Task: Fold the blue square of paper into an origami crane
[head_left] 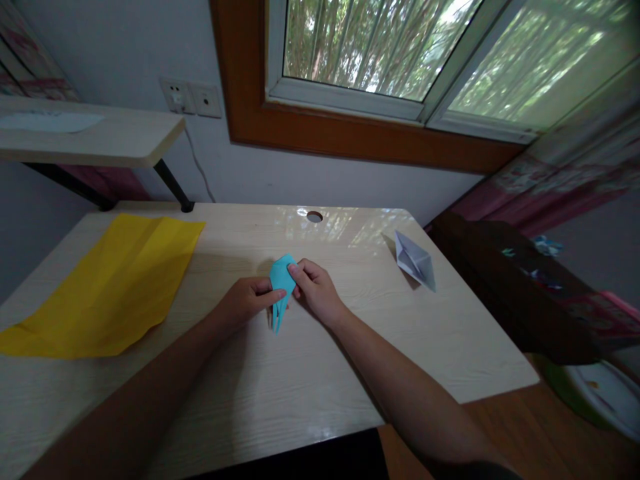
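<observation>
A folded piece of turquoise paper point(283, 272) is held just above the middle of the desk, its two narrow points directed down toward me. My left hand point(250, 298) pinches its lower left side, with the thumb lying across the front. On the upper right edge, my right hand point(315, 285) grips the paper between thumb and fingers. Most of the fingertips behind the paper are hidden.
A large yellow sheet point(115, 287) lies on the desk point(310, 380) at the left. A folded white paper boat point(414, 260) sits at the right. A raised shelf point(135, 137) stands at the back left, and a round cable hole point(315, 217) is near the back edge.
</observation>
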`<action>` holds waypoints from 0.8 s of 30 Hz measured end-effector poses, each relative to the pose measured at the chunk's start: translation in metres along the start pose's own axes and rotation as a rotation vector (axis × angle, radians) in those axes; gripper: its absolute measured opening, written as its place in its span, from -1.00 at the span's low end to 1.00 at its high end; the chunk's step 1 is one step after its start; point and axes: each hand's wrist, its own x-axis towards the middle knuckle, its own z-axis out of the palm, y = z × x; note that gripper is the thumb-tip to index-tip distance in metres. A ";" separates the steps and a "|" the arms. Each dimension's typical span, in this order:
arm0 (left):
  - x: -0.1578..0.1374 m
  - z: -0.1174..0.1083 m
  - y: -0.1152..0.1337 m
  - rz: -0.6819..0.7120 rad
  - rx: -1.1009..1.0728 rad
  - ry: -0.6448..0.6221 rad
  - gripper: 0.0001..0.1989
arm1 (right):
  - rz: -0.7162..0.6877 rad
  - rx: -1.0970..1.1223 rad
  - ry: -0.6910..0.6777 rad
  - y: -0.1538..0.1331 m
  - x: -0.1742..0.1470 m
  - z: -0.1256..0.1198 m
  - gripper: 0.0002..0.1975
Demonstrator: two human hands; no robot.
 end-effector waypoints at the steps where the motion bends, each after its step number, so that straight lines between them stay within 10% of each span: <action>1: 0.000 0.000 -0.001 0.001 0.000 -0.006 -0.77 | -0.009 0.009 0.015 0.000 0.000 0.000 -0.51; 24: 0.001 -0.002 -0.007 -0.066 -0.176 -0.012 -0.67 | 0.053 0.142 -0.111 -0.003 0.002 0.000 -0.58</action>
